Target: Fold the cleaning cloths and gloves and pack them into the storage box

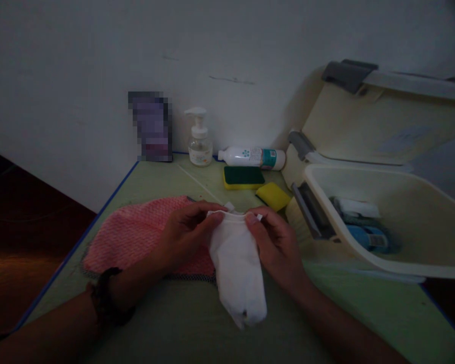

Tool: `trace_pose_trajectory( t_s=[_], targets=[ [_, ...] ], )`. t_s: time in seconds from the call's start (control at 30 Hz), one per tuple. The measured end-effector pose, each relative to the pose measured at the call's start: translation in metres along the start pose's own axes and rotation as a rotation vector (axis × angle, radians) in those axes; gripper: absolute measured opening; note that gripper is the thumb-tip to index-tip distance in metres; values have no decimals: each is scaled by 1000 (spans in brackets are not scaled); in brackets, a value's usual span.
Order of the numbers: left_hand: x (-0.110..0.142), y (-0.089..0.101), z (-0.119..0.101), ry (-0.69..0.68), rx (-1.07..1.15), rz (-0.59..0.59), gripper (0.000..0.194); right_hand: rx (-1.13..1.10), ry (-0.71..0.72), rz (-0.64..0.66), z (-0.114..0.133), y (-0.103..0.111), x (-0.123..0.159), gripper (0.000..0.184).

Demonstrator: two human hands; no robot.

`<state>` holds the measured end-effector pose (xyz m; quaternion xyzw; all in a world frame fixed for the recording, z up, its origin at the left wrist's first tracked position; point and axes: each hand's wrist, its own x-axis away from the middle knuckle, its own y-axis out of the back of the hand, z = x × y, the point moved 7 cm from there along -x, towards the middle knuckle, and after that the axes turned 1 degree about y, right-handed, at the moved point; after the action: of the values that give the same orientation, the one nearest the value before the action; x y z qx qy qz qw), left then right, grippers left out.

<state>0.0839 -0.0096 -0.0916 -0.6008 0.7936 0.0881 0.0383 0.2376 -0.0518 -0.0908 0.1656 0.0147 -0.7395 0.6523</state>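
Note:
A white soft pouch [239, 268] hangs in front of me, its banded open edge at the top and a small dark spot near its bottom. My left hand [191, 227] pinches the left end of that edge between thumb and fingers. The right end is pinched by my right hand [275, 237], so the edge is stretched between both hands. Under and behind my left hand lies a pink textured cloth [131, 230] with a dark border. A dark beaded bracelet [111, 296] is around my left wrist.
On the right stands a cream storage box [311, 174], lid raised, with a blue item [367, 238] and a white packet [358, 208] inside. Near the wall are a pump bottle [200, 151], a white bottle lying down [246, 156], two sponges [243, 178] and a blurred upright panel [151, 126].

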Motion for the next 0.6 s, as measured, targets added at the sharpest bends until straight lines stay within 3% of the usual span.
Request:
trace_pose_trajectory(
  t_s=[0.23, 0.43, 0.6],
  targets=[
    [-2, 4, 7, 25, 49, -40, 13, 14, 46, -47, 6, 5, -1, 20],
    [-3, 10, 21, 51, 112, -78, 19, -27, -41, -52, -2, 5, -2, 9],
    [-4, 10, 12, 9, 58, -100, 12, -72, -29, -48, -3, 4, -3, 10]
  ],
)
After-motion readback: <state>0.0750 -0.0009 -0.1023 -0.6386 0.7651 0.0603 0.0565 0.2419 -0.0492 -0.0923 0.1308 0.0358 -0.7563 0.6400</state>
